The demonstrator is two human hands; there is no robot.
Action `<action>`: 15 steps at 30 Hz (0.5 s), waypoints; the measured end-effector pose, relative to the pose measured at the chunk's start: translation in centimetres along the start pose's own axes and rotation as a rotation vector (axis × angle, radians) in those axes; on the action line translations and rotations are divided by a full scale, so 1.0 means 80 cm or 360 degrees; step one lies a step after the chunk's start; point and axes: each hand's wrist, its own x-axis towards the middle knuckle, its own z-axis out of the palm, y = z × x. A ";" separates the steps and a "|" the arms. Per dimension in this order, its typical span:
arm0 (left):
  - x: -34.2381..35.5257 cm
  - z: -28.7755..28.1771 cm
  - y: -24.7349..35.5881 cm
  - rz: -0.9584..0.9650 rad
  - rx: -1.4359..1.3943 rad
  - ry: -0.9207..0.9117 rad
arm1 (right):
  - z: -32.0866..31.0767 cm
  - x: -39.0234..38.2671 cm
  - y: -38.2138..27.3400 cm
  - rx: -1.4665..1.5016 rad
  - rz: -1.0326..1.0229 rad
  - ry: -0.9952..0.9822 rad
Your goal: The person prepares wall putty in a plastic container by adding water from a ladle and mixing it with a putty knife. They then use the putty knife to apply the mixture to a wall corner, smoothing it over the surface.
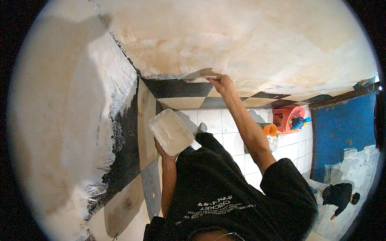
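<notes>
My right hand (222,83) reaches out to the wall and grips a flat putty knife (201,74), its blade pressed against the pale, patchy plaster (241,36) just above the band of black and cream checkered tiles (177,89). My left hand (163,150) holds up a white rectangular tray (171,131) coated with whitish putty, close to the corner where two walls meet. My black shirt fills the lower middle of the view.
White floor tiles (225,132) lie below. A red crate (287,117) with blue items, an orange cup (270,129) and a clear bag sit by a blue wall (341,128). Another person in dark clothes (339,197) crouches at the lower right.
</notes>
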 end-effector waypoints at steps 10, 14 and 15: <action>-0.001 0.000 0.000 0.0029 0.0153 0.0028 | 0.138 -0.167 -0.128 0.0461 -0.0148 -0.0114; -0.007 0.004 0.002 0.0083 0.0251 0.0044 | 0.104 -0.173 -0.076 0.0106 0.0073 0.0166; -0.011 0.004 0.004 0.0108 0.0283 0.0058 | 0.084 -0.151 -0.055 0.0080 0.0207 0.0197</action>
